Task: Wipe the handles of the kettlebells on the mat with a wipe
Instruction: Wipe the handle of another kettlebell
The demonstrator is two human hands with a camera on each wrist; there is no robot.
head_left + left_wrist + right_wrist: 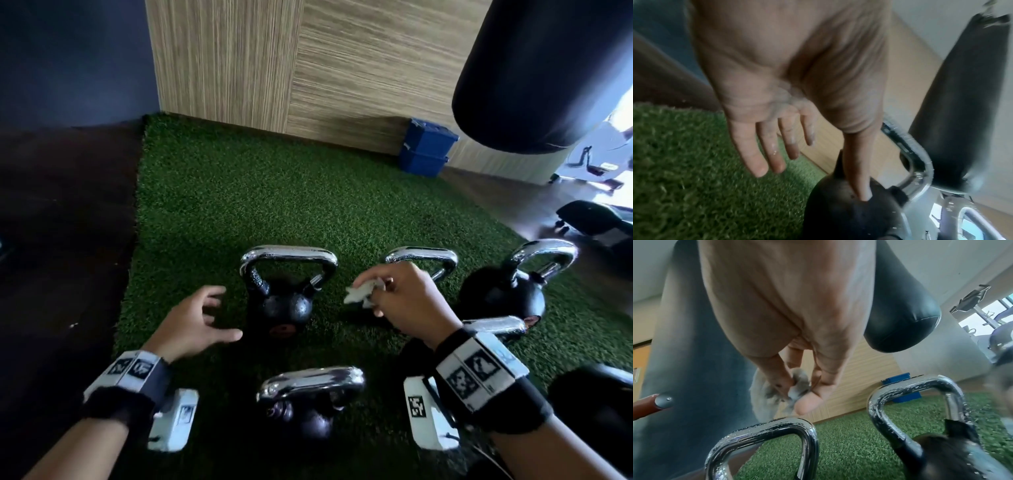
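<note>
Several black kettlebells with chrome handles stand on the green turf mat (239, 192). The middle kettlebell (286, 305) has a wet chrome handle (289, 255). My left hand (200, 320) hovers just left of it with fingers spread, holding nothing; in the left wrist view the left hand (797, 154) has straight fingers and its thumb lies against the black ball (849, 211). My right hand (394, 294) pinches a crumpled white wipe (361, 291) between that kettlebell and another kettlebell handle (423, 258). In the right wrist view the wipe (774, 394) hangs above a chrome handle (766, 428).
A black punching bag (544, 68) hangs at upper right. Blue boxes (426, 147) sit against the wood-panel wall (274, 61). More kettlebells stand at right (507, 291) and near me (308, 401). Dark floor (61, 222) borders the mat's left edge; gym machines stand far right.
</note>
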